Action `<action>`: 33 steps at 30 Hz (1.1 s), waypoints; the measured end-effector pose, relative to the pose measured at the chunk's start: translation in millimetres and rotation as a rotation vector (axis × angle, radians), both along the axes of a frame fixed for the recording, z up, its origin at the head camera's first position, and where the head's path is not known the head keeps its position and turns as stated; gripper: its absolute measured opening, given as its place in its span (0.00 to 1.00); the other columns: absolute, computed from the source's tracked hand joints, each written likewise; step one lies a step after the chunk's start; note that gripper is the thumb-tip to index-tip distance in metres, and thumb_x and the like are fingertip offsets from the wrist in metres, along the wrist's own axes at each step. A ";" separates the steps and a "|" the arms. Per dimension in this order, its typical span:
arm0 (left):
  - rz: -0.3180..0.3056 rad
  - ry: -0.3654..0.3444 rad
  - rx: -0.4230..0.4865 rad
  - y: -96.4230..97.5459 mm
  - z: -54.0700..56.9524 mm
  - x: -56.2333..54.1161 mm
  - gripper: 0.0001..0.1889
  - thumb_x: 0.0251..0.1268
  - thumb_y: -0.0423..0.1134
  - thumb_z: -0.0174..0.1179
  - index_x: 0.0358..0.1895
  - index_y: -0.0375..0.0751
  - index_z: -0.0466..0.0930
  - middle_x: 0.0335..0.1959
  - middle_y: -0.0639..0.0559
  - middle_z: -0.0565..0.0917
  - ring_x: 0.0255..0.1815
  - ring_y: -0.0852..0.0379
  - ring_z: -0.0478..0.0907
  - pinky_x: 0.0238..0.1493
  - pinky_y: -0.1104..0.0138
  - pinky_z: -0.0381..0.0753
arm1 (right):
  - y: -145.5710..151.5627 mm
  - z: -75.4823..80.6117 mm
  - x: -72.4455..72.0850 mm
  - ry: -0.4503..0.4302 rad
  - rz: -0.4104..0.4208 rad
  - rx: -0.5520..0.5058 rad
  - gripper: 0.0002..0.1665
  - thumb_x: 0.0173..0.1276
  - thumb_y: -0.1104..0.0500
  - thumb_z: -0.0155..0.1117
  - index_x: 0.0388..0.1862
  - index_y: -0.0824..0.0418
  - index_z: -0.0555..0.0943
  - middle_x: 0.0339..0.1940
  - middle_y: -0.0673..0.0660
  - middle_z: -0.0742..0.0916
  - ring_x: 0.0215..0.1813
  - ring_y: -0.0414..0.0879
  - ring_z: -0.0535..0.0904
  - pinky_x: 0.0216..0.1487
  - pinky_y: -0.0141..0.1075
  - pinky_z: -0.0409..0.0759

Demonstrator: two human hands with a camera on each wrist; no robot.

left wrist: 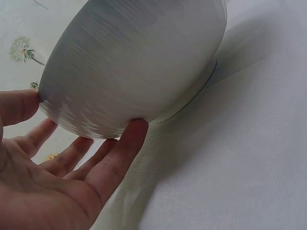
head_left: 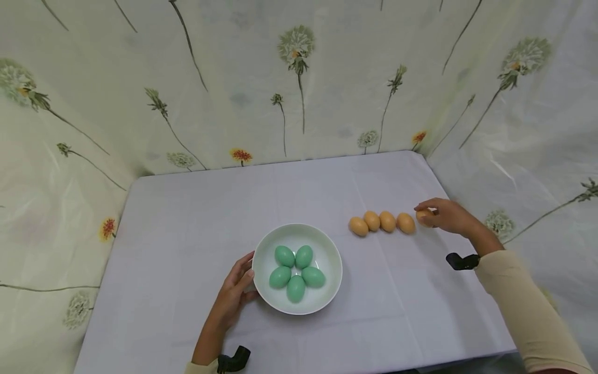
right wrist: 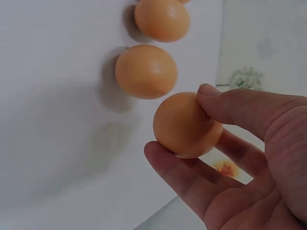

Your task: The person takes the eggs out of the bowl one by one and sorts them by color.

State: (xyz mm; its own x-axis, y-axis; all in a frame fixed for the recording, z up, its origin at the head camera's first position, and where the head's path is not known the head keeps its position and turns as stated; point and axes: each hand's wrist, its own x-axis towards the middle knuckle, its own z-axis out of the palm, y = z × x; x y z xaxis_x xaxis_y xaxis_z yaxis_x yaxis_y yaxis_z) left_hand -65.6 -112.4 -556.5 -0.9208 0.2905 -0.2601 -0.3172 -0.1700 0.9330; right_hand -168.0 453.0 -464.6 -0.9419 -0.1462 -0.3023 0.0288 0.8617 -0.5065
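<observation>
A white bowl (head_left: 331, 270) stands near the middle of the table, with several green eggs (head_left: 296, 288) in a ring on its bottom. My left hand (head_left: 232, 293) holds the bowl's left side, the thumb at the rim and the other fingers against the outer wall (left wrist: 139, 62) in the left wrist view. To the right, my right hand (head_left: 452, 215) pinches a brown egg (right wrist: 182, 127) between thumb and fingers. That egg is at the right end of a row of brown eggs, close beside the nearest one (right wrist: 146, 72), its shadow apart from it on the cloth.
Several brown eggs (head_left: 387, 221) lie in a row right of the bowl. A white cloth (head_left: 196, 223) covers the table. Curtains with a dandelion print (head_left: 261, 104) hang along the back and both sides. The table's front edge (head_left: 467, 357) shows at lower right.
</observation>
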 end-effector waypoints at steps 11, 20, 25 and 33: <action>-0.014 0.009 0.012 1.7 -1.3 -0.4 0.26 0.79 0.43 0.51 0.75 0.55 0.61 0.76 0.44 0.63 0.69 0.39 0.71 0.52 0.54 0.84 | 1.8 -15.9 -0.1 -0.018 0.006 -0.025 0.23 0.72 0.60 0.63 0.63 0.68 0.76 0.66 0.74 0.75 0.43 0.51 0.83 0.40 0.39 0.81; -0.018 0.025 0.016 -0.8 -2.2 0.9 0.27 0.79 0.43 0.50 0.77 0.51 0.59 0.76 0.43 0.63 0.65 0.48 0.75 0.50 0.56 0.85 | -2.5 -28.5 -4.1 -0.011 -0.001 -0.003 0.23 0.70 0.60 0.66 0.62 0.66 0.79 0.65 0.73 0.76 0.55 0.62 0.78 0.48 0.45 0.80; -0.014 0.017 0.020 -1.5 -1.0 1.1 0.26 0.78 0.44 0.51 0.76 0.55 0.60 0.76 0.46 0.64 0.66 0.49 0.74 0.51 0.56 0.84 | -3.7 -36.0 -6.0 -0.023 -0.016 0.020 0.23 0.70 0.61 0.64 0.63 0.66 0.78 0.65 0.72 0.76 0.54 0.61 0.78 0.50 0.49 0.79; -0.023 0.024 0.024 -1.6 -1.4 0.3 0.27 0.79 0.44 0.51 0.76 0.53 0.59 0.76 0.44 0.64 0.68 0.47 0.73 0.52 0.54 0.84 | -8.4 -38.8 -5.7 -0.050 -0.033 0.037 0.25 0.70 0.61 0.62 0.64 0.67 0.76 0.67 0.74 0.73 0.61 0.68 0.71 0.59 0.62 0.72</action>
